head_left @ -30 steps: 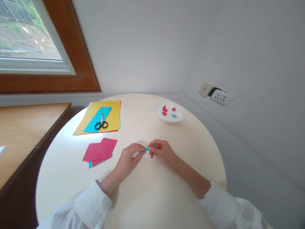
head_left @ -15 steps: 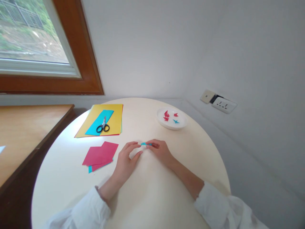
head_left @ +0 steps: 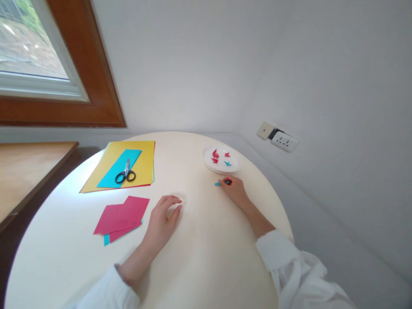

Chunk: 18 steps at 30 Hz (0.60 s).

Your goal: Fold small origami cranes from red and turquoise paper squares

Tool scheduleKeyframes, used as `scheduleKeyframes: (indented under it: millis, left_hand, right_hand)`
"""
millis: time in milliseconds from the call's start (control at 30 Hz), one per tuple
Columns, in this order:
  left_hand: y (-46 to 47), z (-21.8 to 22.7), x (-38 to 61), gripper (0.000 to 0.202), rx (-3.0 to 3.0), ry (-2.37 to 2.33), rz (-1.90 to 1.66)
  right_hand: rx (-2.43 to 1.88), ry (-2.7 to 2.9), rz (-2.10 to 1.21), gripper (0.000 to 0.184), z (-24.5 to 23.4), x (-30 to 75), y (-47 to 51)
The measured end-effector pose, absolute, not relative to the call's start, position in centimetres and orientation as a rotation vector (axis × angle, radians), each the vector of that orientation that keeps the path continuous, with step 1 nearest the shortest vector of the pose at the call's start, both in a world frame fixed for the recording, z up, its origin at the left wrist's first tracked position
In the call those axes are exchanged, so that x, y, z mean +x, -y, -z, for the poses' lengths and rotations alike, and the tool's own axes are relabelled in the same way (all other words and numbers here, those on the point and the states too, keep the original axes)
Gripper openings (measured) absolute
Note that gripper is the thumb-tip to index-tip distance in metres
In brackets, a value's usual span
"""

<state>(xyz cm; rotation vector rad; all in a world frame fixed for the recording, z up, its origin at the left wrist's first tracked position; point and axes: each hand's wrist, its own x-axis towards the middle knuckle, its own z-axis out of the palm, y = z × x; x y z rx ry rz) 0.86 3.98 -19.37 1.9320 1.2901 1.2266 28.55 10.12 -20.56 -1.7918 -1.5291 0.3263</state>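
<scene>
Blue paper (head_left: 217,184) pinched in our right hand (head_left: 234,189)
We've got it poking out left of those fingertips, plate (head_left: 237,162) just beyond them; our left hand (head_left: 162,221) is half-open, fingers apart, holding nothing.

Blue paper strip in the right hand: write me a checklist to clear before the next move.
1. Grip on the blue paper strip: ok, one end sticks out from the right hand.
2. Folds in the strip: cannot tell, the hand hides most of it.
3. Left hand free: ok, thumb and fingers parted, nothing between them.
4. Plate near the right hand: ok, just beyond it.
5. Bare space on the plate: ok, around the red pieces and the blue piece.
6. Scissors away from both hands: ok, lying on the blue sheet.
</scene>
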Motion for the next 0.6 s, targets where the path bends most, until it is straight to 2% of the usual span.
scheduleKeyframes:
  millis: [267,467,600]
  left_hand:
    - [-4.3,19.7,0.7,0.016,1.965,-1.290,-1.248]
    - [-5.0,20.3,0.3,0.018,2.078,-1.319,-1.245]
    - [-4.1,20.0,-0.3,0.032,2.410,-1.301,-1.110]
  right_hand:
    - [-1.922,1.447,-0.053,0.016,21.4,34.7,-7.9]
    - [-1.840,1.367,0.207,0.025,20.7,33.9,-6.7]
    - [-1.691,1.654,0.172,0.027,20.1,30.2,-3.9]
